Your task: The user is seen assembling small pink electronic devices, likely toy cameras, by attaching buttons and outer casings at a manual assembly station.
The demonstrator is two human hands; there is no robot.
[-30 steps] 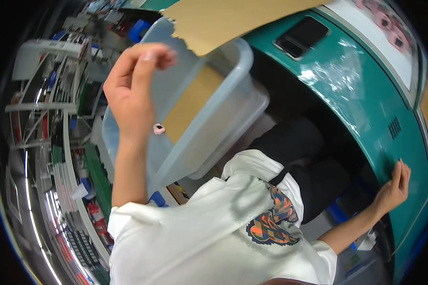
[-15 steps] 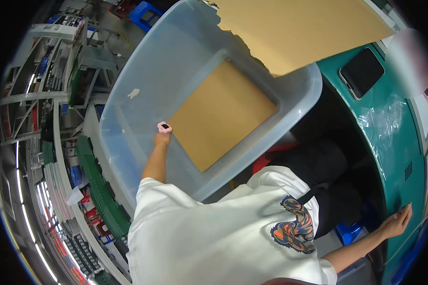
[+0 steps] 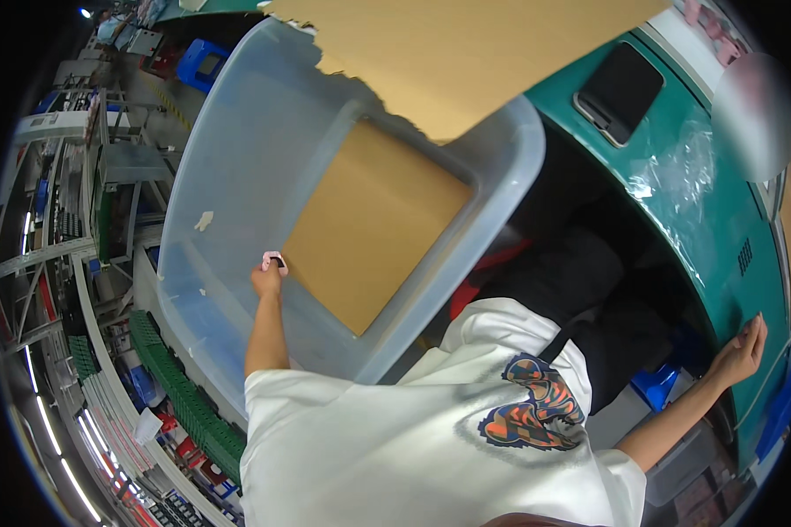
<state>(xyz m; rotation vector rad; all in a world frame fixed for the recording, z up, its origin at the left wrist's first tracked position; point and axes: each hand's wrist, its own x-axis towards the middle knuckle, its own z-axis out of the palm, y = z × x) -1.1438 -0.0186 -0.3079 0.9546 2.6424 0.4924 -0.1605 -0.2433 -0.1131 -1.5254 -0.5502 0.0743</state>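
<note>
My left hand (image 3: 265, 281) is closed around a small pink piece with a dark centre (image 3: 274, 256), holding it over the large translucent plastic bin (image 3: 264, 123). Its thumb lies partly across the dark centre. On the bin's floor lies a flat brown cardboard sheet (image 3: 373, 228), whose left corner is close to the pink piece. At the right, my right hand (image 3: 743, 351) rests at the green tabletop (image 3: 677, 237), with its fingers stretched out and nothing seen in them.
A cardboard sheet with a torn edge (image 3: 492, 61) overhangs the bin's far side. On the green table are a dark phone-like device (image 3: 620, 92) and crumpled clear film (image 3: 677, 171). A blue stool (image 3: 204, 66) stands beyond the bin; shelving with green racks (image 3: 180, 395) runs along the left.
The view has shifted, so the bin and table sit further left in the picture. The pink piece has turned in my left hand, its dark centre now partly covered. My right hand appears slightly farther up.
</note>
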